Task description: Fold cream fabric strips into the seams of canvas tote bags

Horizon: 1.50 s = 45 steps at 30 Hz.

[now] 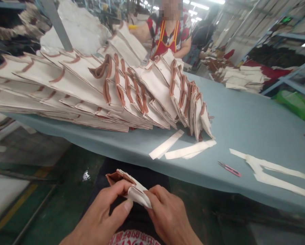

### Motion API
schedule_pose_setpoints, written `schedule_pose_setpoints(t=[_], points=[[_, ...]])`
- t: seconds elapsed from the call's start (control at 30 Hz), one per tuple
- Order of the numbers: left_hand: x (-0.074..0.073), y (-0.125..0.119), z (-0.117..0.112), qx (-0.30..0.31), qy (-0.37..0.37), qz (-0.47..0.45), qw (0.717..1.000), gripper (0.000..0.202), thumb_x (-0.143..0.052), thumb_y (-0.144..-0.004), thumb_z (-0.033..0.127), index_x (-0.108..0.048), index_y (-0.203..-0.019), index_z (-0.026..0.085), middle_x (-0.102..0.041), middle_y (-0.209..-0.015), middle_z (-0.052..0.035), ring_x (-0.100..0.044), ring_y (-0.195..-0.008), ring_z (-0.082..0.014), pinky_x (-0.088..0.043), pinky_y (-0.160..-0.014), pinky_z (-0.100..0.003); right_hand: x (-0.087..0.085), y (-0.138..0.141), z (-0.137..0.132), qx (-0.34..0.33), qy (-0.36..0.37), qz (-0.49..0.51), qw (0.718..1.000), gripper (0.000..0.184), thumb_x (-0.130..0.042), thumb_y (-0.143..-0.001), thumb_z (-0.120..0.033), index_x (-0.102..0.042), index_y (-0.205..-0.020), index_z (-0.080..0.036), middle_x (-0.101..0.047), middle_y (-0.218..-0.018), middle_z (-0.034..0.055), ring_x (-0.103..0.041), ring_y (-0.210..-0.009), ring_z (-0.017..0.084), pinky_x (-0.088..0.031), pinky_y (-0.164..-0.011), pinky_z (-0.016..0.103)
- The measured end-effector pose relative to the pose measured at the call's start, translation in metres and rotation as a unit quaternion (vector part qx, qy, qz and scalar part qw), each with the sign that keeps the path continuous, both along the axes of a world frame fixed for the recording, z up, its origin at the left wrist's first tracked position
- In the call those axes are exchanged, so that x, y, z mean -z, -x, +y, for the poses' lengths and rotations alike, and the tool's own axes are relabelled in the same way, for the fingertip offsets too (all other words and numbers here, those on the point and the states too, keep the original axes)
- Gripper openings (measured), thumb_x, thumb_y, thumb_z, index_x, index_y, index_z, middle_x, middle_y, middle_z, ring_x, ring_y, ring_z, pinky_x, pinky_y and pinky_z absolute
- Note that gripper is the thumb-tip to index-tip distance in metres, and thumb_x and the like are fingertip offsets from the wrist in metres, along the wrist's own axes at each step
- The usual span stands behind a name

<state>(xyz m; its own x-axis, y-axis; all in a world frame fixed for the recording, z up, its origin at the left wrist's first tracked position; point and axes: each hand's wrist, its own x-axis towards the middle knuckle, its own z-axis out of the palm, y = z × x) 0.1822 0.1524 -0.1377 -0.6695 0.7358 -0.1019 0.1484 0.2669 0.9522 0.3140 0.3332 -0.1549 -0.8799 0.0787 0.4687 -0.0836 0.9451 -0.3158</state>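
Between my two hands, above my lap and just off the table's front edge, is a folded piece of cream and brown fabric [139, 196]. My left hand [105, 207] pinches it near the middle, thumb in front and fingers behind. At its right end my right hand [165, 211] grips it with the fingers bent round. A brown flap stands up at the far left end of the piece. The undersides of my fingers are hidden.
A blue-green covered table [244, 119] bears overlapping stacks of cream pieces with brown edging [86, 85]. Cream strips [190, 149] and pink thread snips [230, 168] lie near its front edge. Across it stands a person in a red apron [165, 37], holding a cream piece.
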Motion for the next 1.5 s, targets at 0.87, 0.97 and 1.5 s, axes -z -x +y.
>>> schedule_pose_setpoints(t=[0.87, 0.97, 1.5], points=[[-0.032, -0.005, 0.003, -0.022, 0.072, -0.074, 0.994, 0.040, -0.066, -0.095, 0.054, -0.076, -0.071, 0.024, -0.074, -0.071, -0.0009, -0.065, -0.070, -0.0207, -0.047, -0.064, -0.024, -0.048, 0.025, 0.012, -0.036, 0.614, -0.247, 0.749, 0.028, -0.086, -0.093, -0.041, -0.071, -0.088, -0.018, -0.061, -0.071, -0.0057, -0.048, -0.062, 0.010, -0.036, -0.058, 0.023], [-0.033, 0.003, 0.009, 0.027, 0.052, -0.044, 0.997, 0.039, -0.063, -0.098, 0.048, -0.077, -0.071, 0.024, -0.074, -0.068, 0.0006, -0.064, -0.063, -0.0179, -0.047, -0.060, -0.023, -0.054, 0.023, 0.018, -0.062, 0.538, -0.226, 0.810, 0.010, -0.080, -0.096, -0.024, -0.076, -0.089, -0.018, -0.068, -0.073, -0.0046, -0.054, -0.061, 0.009, -0.038, -0.057, 0.022], [-0.027, 0.003, 0.006, 0.052, 0.000, -0.060, 0.997, 0.036, -0.059, -0.100, 0.041, -0.078, -0.075, 0.024, -0.075, -0.072, 0.0019, -0.065, -0.066, -0.0165, -0.048, -0.062, -0.022, -0.073, 0.022, 0.017, -0.092, 0.264, -0.169, 0.945, 0.015, -0.073, -0.095, -0.003, -0.079, -0.087, -0.015, -0.079, -0.076, 0.0009, -0.068, -0.064, 0.011, -0.042, -0.061, 0.021]])
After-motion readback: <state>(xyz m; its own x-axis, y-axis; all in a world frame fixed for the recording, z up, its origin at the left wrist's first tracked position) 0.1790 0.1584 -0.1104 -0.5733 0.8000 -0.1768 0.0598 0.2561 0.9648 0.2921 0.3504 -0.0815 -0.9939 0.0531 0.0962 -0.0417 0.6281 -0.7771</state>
